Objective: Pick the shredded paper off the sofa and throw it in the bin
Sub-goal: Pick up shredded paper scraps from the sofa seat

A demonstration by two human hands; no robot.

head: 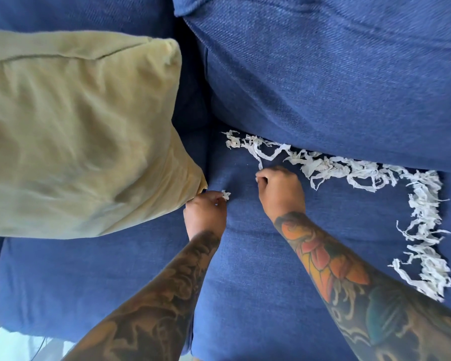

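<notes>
White shredded paper (344,168) lies in a long band on the blue sofa seat (245,269), running along the foot of the back cushion and then down the right side. My left hand (205,213) pinches a small white scrap (226,195) between its fingertips, just beside the corner of the yellow-green pillow. My right hand (280,190) has its fingers curled and pinches the lower end of a long paper strip (257,156) that trails from the band. No bin is in view.
A large yellow-green pillow (76,134) leans on the left part of the sofa. A blue back cushion (336,82) rises behind the paper. A seam between two seat cushions runs down under my left forearm. A strip of pale floor (8,345) shows at bottom left.
</notes>
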